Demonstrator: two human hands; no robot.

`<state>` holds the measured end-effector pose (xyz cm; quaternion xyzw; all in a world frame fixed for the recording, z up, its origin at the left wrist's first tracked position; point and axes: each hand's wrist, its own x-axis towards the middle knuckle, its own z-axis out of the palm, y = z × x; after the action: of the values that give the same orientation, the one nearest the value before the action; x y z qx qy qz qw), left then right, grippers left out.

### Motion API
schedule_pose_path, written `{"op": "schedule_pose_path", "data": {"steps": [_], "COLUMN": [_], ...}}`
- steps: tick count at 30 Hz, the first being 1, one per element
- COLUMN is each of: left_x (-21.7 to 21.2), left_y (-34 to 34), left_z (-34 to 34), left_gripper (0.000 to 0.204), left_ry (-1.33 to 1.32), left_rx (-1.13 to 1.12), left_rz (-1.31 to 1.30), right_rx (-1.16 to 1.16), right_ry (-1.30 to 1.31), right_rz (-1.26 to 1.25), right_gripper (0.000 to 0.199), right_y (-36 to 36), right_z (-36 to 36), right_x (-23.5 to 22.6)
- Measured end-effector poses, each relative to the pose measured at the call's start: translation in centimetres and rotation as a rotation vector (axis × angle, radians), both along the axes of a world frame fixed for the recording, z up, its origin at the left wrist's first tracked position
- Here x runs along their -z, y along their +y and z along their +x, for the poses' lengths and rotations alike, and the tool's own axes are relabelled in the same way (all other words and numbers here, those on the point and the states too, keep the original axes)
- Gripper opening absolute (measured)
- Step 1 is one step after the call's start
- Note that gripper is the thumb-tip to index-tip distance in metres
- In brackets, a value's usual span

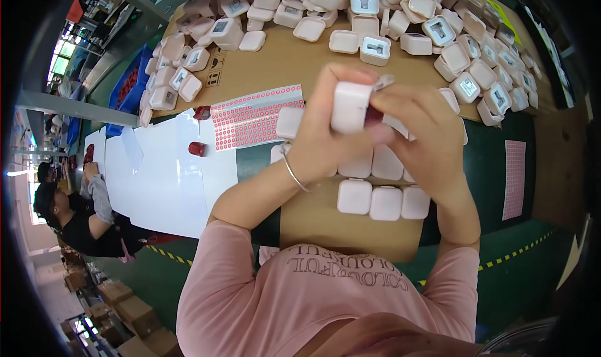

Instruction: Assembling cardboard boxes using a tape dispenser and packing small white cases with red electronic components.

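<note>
My left hand (308,135) is closed around a small pale pink box (350,103) with rounded corners, held up above the table. My right hand (432,132) meets it from the other side, fingers bent in at the box's edge. Between those fingers and the box shows a bit of a dark red object (374,114), mostly hidden. A small pale, shiny piece (384,80) sticks out above the box; what it is I cannot tell. Below my hands, closed boxes of the same kind (354,197) lie in rows on a brown cardboard sheet (313,222).
Many open boxes (375,49) are heaped at the far side. A sheet of red round stickers (250,118) lies left, beside two small dark red objects (197,148); a pink sheet (514,178) lies right. A blue bin (128,88) and another person (87,222) are far left.
</note>
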<state>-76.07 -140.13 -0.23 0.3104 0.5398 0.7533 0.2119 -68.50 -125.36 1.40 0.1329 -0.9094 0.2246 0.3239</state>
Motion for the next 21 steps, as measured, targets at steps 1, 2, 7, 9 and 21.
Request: {"op": "schedule_pose_path", "data": {"steps": [1, 2, 7, 9, 21], "left_x": [0.0, 0.1, -1.4, -1.5, 0.4], "left_y": [0.0, 0.1, -1.0, -1.7, -12.1], "left_z": [-0.5, -1.3, -0.7, -0.9, 1.1], "left_gripper": [0.035, 0.018, 0.035, 0.036, 0.045], "left_ry": [-0.001, -0.329, -0.119, 0.267, 0.773], "left_rx": [-0.004, 0.138, 0.083, -0.127, -0.029], "left_rz": [0.0, 0.287, 0.334, 0.192, -0.15], "right_rx": [-0.004, 0.001, -0.197, -0.26, -0.192], "right_ry": [-0.001, 0.106, -0.336, -0.37, -0.243], "right_rz": [0.0, -0.074, -0.629, -0.744, -0.04], "right_gripper": [0.045, 0.054, 0.094, 0.097, 0.086], "right_y": [0.0, -0.1, 1.4, 0.4, -6.4], "right_z": [-0.4, -0.7, 0.0, 1.0, 6.0], "right_x": [-0.2, -0.5, 0.2, -0.6, 0.4]}}
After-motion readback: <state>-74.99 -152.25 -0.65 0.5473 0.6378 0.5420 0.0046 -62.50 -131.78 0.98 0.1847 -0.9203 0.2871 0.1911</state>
